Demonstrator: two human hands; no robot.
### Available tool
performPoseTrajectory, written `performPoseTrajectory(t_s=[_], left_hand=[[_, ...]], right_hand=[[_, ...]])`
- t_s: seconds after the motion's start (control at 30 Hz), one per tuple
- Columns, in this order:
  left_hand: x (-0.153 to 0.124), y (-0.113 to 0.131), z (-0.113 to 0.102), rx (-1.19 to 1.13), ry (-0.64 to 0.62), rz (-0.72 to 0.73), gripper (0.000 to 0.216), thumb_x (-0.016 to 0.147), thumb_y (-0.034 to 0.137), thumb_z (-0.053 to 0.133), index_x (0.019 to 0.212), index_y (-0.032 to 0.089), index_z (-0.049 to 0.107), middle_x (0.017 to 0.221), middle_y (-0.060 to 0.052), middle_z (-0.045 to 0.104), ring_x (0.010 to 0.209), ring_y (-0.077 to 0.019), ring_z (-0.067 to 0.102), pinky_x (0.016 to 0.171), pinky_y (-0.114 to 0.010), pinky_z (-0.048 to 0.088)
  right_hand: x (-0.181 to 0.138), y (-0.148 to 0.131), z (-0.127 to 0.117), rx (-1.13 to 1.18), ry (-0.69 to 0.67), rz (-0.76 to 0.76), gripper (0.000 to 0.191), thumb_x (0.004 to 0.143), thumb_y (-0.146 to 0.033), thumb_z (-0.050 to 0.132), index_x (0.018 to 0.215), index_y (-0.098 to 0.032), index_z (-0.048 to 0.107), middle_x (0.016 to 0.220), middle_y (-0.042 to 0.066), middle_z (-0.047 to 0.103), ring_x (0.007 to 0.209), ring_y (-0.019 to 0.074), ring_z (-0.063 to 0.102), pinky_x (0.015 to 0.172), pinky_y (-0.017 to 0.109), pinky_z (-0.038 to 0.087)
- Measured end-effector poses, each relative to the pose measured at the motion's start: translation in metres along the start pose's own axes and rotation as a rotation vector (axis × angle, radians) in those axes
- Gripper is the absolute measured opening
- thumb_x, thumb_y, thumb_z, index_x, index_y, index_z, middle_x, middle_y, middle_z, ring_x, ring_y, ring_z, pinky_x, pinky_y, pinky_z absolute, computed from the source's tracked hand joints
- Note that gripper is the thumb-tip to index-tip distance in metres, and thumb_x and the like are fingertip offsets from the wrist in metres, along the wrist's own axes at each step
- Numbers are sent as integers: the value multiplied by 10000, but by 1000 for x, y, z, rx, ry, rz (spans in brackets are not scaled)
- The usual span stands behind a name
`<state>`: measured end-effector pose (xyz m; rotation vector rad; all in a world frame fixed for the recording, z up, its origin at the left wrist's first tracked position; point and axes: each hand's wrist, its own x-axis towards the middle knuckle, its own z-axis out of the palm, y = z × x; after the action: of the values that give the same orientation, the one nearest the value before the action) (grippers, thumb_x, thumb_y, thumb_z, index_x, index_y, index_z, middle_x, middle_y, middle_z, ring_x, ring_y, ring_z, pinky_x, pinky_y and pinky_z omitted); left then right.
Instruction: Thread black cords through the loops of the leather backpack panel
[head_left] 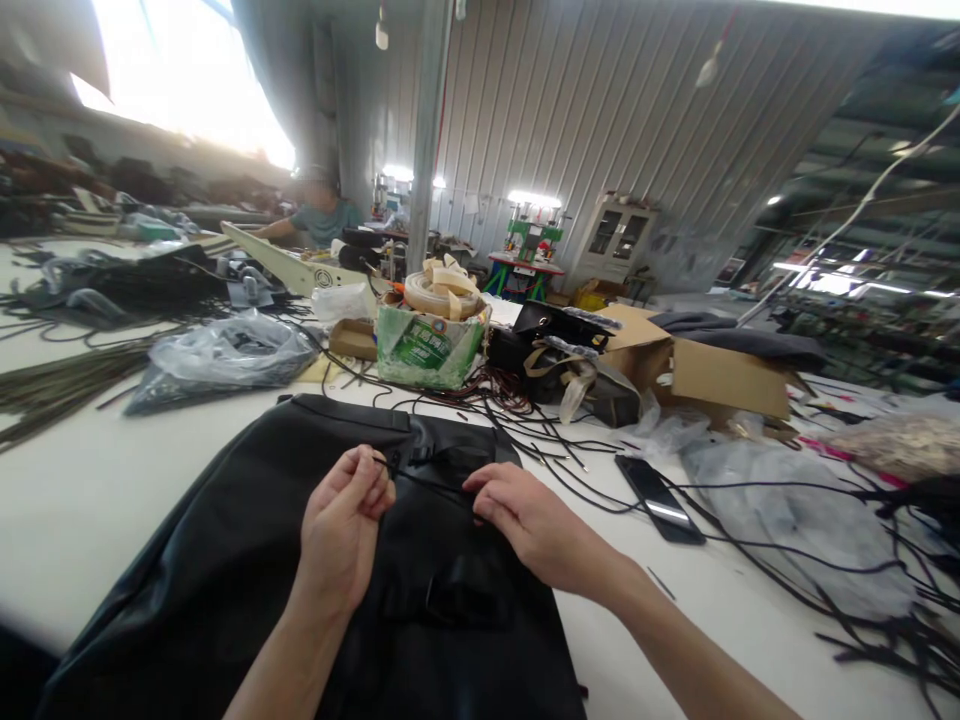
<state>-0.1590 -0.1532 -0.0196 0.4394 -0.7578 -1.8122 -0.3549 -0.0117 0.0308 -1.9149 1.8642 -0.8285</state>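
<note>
A large black bag (247, 560) lies flat on the white table in front of me, with straps and a buckle-like fitting near its upper middle. Over it, my left hand (349, 505) is closed, thumb and fingers pinching one end of a thin black cord (424, 482). The cord runs across to my right hand (510, 510), whose thumb and fingers are closed on it at the other side. Between the two hands the cord looks nearly straight. My right fingertips hide where it continues.
Beyond the bag stands a green box (431, 345) with rolled strapping. Loose black cords, a phone (660, 500) and clear plastic bags (795, 510) lie to the right. Left are a bag of small parts (225, 355) and cord bundles (67, 385). A person (324, 215) sits farther back.
</note>
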Motion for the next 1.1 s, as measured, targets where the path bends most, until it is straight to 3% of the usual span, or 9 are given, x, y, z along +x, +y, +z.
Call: performPoseTrajectory(t_s=[0.17,0.3,0.4,0.5,0.6,0.7,0.87,1.0,1.1], left_hand=[[-4,-3,-3,107,-82,-23,324,866,387,949,938,151,740,808,6,511,688,-103,404,571,-189,396],[-6,-5,-3,176,-139,-85,317,900,428,919,982,175,747,879,-12,575,718,-108,446,604,-200,412],[-7,-6,-1,219,-175,-89,334,892,448,928,966,172,755,888,-18,589,724,-108,458,621,-205,419],[-8,-6,1,201,-176,-97,336,880,436,941,1027,174,789,920,-32,633,752,-113,512,649,-208,457],[-7,-6,0,118,-157,-122,529,883,416,934,1344,216,767,1149,-103,740,863,-159,621,704,-251,536],[-3,-10,-4,84,-145,-137,643,902,423,911,1468,200,706,1374,-179,738,1009,-224,689,755,-307,581],[1,-20,-9,95,-103,-146,715,925,637,846,1436,153,720,1456,-195,721,1374,-344,644,1115,-447,537],[-3,-21,-7,261,-139,-108,761,954,773,732,1383,145,747,1378,-203,753,1302,-360,688,1147,-498,517],[-6,-22,-5,430,-278,-89,664,937,672,824,1353,157,774,1293,-195,788,1095,-307,747,961,-433,593]], right_hand=[[-12,7,4,48,47,27,327,1148,-312,534,931,-225,762,1356,69,734,1241,242,674,1100,407,521],[-19,12,14,36,85,1,258,1132,-332,590,1214,-285,830,1397,87,730,1297,271,664,1144,451,527],[-21,16,23,-11,115,-78,251,1107,-339,653,1299,-313,813,1400,99,731,1323,299,640,1148,496,528],[-20,17,30,-74,148,-125,199,1095,-354,681,1225,-291,818,1325,106,750,1262,308,647,1083,502,543],[-18,17,37,-69,217,-117,187,1117,-295,616,1040,-250,781,1159,90,767,1141,286,668,997,466,544],[-18,16,43,-8,357,-39,209,1129,-340,573,1020,-241,722,1090,88,760,1078,279,677,976,444,534],[-22,22,48,237,569,222,348,1124,-557,552,1078,-239,686,949,62,779,910,253,722,846,371,548],[-22,32,46,420,667,298,529,1072,-654,606,1330,-203,704,1026,82,817,1034,271,759,1004,395,576],[-23,36,45,424,610,276,516,1065,-637,630,1326,-213,767,1050,89,824,1066,282,763,1041,412,581]])
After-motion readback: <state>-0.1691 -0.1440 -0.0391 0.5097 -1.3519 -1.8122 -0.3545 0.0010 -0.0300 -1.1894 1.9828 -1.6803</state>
